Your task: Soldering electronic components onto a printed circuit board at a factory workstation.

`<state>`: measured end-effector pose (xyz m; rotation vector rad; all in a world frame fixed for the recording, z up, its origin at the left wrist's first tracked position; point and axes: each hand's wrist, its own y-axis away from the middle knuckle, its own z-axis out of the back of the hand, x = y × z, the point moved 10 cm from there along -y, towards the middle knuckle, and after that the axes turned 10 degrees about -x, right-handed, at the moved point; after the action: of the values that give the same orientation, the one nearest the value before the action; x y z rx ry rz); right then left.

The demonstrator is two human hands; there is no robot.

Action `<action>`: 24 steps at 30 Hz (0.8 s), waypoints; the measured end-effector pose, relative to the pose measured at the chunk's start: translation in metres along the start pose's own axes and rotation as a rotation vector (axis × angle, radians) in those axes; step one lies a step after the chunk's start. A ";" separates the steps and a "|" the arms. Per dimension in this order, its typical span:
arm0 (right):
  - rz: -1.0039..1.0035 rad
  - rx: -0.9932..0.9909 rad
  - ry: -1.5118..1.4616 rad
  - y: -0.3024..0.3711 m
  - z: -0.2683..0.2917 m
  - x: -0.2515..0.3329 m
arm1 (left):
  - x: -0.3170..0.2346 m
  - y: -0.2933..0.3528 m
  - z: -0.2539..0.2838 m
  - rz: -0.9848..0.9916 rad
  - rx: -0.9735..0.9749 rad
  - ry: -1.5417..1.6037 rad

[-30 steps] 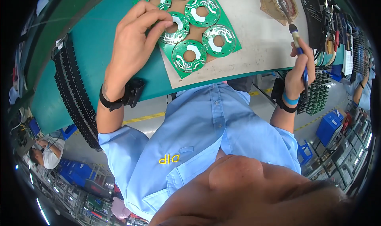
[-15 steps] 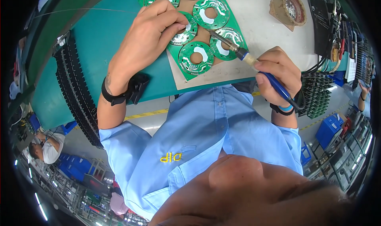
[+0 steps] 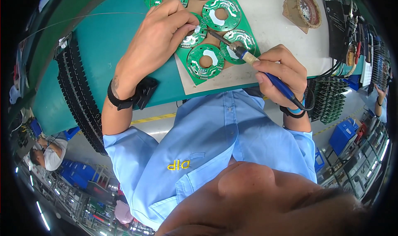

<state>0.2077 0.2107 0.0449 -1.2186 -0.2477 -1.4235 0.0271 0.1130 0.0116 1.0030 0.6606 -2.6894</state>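
Observation:
A panel of several round green circuit boards (image 3: 205,62) with ring-shaped centres lies on the work surface in front of me. My left hand (image 3: 155,37) is over the panel's left side, fingertips pinched together at a ring board (image 3: 198,37) that it partly covers. A thin solder wire (image 3: 99,15) runs in from the left to this hand; its end between the fingers is too small to see. In my right hand (image 3: 286,72) is a soldering iron (image 3: 247,57) with a blue handle, its tip pointing left, close to that ring board's right edge and my left fingertips.
A tan round pot (image 3: 304,12) with silvery contents stands at the far right, beside a black holder (image 3: 336,32) of hand tools. Long black slotted strips (image 3: 78,95) hang along the left table edge. Stacked green boards (image 3: 329,101) are right of my right wrist.
My right hand has moved left and slightly up, bringing the soldering iron's tip from the panel's middle to near the ring board at my left fingers. The left hand has hardly moved.

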 end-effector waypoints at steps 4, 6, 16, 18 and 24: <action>-0.002 -0.002 0.009 0.001 0.000 -0.001 | -0.002 -0.001 0.000 -0.021 -0.004 -0.038; -0.033 0.011 0.005 0.000 0.000 -0.003 | -0.003 -0.001 -0.001 -0.025 -0.003 -0.043; -0.070 0.024 -0.008 0.001 0.000 -0.005 | -0.005 -0.001 -0.003 -0.049 0.002 -0.081; -0.071 -0.004 0.007 0.000 0.001 -0.005 | -0.006 -0.002 -0.004 -0.059 0.001 -0.083; -0.045 -0.016 0.021 -0.001 0.001 -0.003 | -0.020 -0.005 -0.002 -0.156 0.027 -0.153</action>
<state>0.2067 0.2139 0.0440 -1.2171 -0.2506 -1.4787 0.0423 0.1187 0.0249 0.7712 0.7004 -2.8805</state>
